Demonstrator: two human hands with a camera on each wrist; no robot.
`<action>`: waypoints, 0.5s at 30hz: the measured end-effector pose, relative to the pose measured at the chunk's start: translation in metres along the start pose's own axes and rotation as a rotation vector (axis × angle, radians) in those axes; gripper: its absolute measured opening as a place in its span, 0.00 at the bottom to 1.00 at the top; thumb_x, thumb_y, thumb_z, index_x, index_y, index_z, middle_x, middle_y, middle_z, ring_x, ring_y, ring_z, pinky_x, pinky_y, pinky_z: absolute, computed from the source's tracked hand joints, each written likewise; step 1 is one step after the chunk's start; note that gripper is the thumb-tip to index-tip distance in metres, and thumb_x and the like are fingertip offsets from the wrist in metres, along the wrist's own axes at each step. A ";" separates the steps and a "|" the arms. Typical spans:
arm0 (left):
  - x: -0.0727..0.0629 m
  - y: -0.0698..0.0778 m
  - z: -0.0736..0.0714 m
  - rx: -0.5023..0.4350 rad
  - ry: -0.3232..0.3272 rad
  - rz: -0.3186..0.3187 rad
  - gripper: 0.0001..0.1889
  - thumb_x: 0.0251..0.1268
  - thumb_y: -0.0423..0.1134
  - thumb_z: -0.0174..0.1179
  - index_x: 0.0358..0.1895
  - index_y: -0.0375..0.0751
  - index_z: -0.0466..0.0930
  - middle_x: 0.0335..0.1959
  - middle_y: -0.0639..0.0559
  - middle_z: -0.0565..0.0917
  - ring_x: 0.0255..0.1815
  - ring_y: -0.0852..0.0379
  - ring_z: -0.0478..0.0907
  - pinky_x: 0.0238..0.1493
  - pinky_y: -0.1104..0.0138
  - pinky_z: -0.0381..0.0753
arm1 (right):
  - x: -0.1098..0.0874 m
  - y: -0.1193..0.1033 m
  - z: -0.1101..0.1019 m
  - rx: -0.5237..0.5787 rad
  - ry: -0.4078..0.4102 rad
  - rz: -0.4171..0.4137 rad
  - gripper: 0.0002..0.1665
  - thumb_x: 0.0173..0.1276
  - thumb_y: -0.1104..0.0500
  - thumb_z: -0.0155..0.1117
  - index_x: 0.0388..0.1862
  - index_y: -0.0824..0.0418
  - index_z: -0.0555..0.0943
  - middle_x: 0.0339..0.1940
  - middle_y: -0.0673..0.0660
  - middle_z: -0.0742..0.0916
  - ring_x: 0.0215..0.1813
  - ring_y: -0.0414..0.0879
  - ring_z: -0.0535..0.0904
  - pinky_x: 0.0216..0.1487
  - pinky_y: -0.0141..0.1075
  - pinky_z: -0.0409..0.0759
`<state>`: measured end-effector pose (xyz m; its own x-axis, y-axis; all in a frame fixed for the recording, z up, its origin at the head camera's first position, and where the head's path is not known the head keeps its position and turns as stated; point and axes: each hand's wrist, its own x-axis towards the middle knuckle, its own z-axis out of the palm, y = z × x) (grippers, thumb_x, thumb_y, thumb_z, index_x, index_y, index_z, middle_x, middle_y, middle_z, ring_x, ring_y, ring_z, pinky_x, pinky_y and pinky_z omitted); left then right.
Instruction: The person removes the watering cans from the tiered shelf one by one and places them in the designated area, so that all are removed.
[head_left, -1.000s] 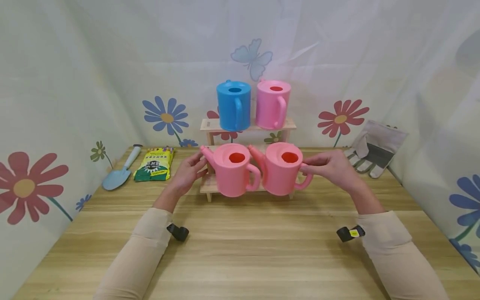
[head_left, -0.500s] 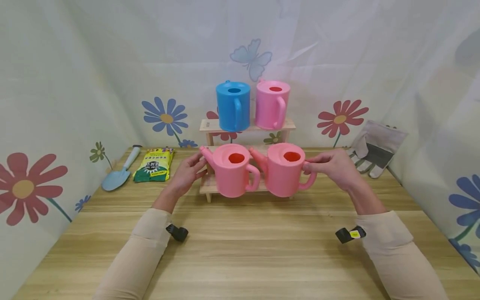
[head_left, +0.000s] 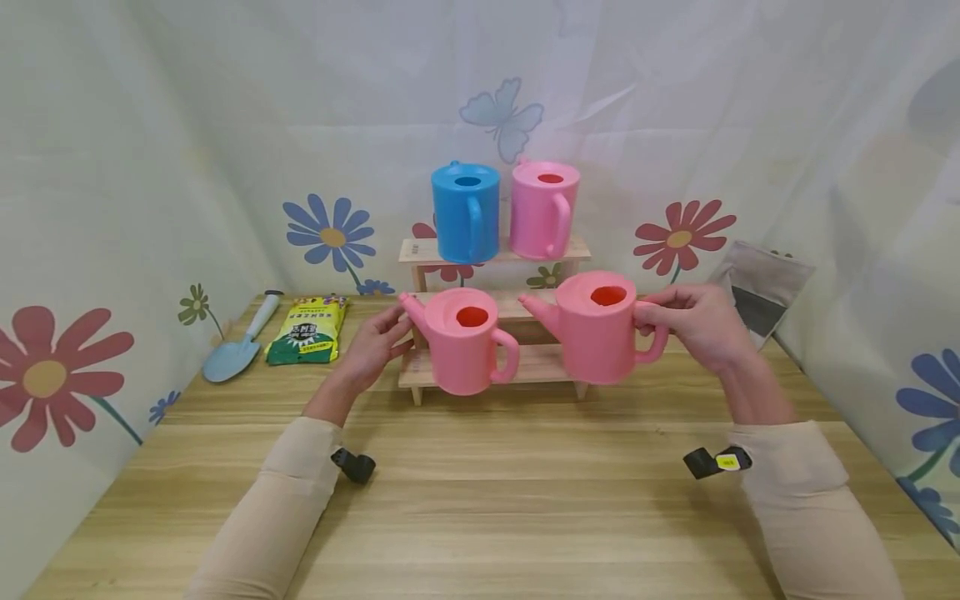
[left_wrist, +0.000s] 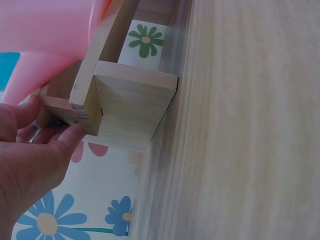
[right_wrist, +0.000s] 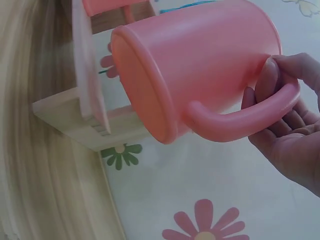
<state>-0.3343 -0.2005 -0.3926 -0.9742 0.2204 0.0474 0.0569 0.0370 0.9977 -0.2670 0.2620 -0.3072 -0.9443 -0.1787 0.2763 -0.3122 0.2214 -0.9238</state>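
Note:
My right hand (head_left: 701,325) grips the handle of a pink watering can (head_left: 597,337), which is lifted in front of the right end of a two-step wooden stand (head_left: 543,364). In the right wrist view the fingers wrap the upper part of the handle (right_wrist: 235,122), with the can's base facing the stand. A second pink watering can (head_left: 462,354) sits on the lower step, spout to the left. Beside it, my left hand (head_left: 372,346) holds the stand's left end, fingers and thumb about the lower board (left_wrist: 92,102) in the left wrist view.
On the top step stand a blue watering can (head_left: 465,217) and another pink one (head_left: 542,212). A light blue trowel (head_left: 236,354) and a yellow-green packet (head_left: 309,331) lie at left. A grey-white glove (head_left: 765,279) leans on the right wall, partly behind my right hand.
My right hand has carried the right pink watering can up and to the right, away from the other one. The left hand and the remaining cans have stayed put.

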 end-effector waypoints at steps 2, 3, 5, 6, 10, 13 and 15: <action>0.001 0.000 0.000 0.004 0.002 0.000 0.29 0.80 0.43 0.49 0.79 0.46 0.57 0.80 0.48 0.56 0.77 0.47 0.57 0.70 0.52 0.69 | -0.001 -0.003 -0.006 0.072 0.008 -0.018 0.10 0.67 0.63 0.71 0.43 0.68 0.88 0.30 0.57 0.89 0.34 0.47 0.86 0.41 0.33 0.87; 0.001 0.000 -0.001 0.005 0.004 0.001 0.29 0.80 0.43 0.50 0.79 0.46 0.58 0.80 0.48 0.56 0.77 0.47 0.57 0.69 0.52 0.69 | -0.001 -0.004 -0.010 0.111 0.009 -0.024 0.08 0.67 0.65 0.70 0.43 0.68 0.88 0.30 0.57 0.89 0.34 0.47 0.87 0.41 0.33 0.87; 0.001 0.000 -0.001 0.007 0.007 0.001 0.29 0.80 0.43 0.50 0.79 0.46 0.58 0.80 0.48 0.57 0.77 0.47 0.57 0.69 0.52 0.70 | -0.002 -0.006 -0.016 0.173 0.010 -0.045 0.07 0.67 0.67 0.69 0.43 0.68 0.88 0.30 0.58 0.90 0.34 0.48 0.88 0.41 0.33 0.87; 0.001 0.000 -0.001 0.008 0.009 0.002 0.29 0.80 0.43 0.50 0.79 0.46 0.59 0.80 0.48 0.57 0.77 0.47 0.58 0.69 0.52 0.70 | -0.003 -0.007 -0.019 0.206 0.008 -0.058 0.07 0.67 0.69 0.68 0.43 0.69 0.88 0.30 0.59 0.90 0.35 0.49 0.89 0.42 0.33 0.87; 0.000 0.000 -0.001 0.010 0.002 0.011 0.29 0.80 0.43 0.50 0.79 0.45 0.59 0.80 0.49 0.57 0.77 0.47 0.57 0.69 0.51 0.69 | -0.005 -0.009 -0.031 0.282 0.003 -0.111 0.08 0.68 0.73 0.64 0.43 0.71 0.87 0.31 0.61 0.90 0.36 0.50 0.89 0.45 0.34 0.86; -0.001 0.000 -0.001 0.011 0.000 0.012 0.28 0.80 0.43 0.50 0.79 0.45 0.59 0.80 0.50 0.57 0.77 0.47 0.58 0.69 0.51 0.69 | -0.007 -0.010 -0.040 0.345 0.000 -0.133 0.09 0.68 0.77 0.61 0.42 0.73 0.87 0.32 0.62 0.90 0.36 0.52 0.89 0.45 0.35 0.86; -0.001 0.000 0.000 0.009 0.003 0.009 0.28 0.80 0.43 0.50 0.79 0.46 0.59 0.80 0.50 0.57 0.77 0.47 0.58 0.69 0.51 0.70 | -0.009 -0.012 -0.046 0.359 0.011 -0.134 0.09 0.68 0.78 0.60 0.41 0.73 0.87 0.31 0.62 0.90 0.36 0.52 0.89 0.44 0.35 0.86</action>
<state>-0.3332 -0.2011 -0.3927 -0.9743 0.2179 0.0564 0.0675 0.0440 0.9968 -0.2595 0.3050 -0.2861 -0.8991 -0.1723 0.4023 -0.3790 -0.1533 -0.9126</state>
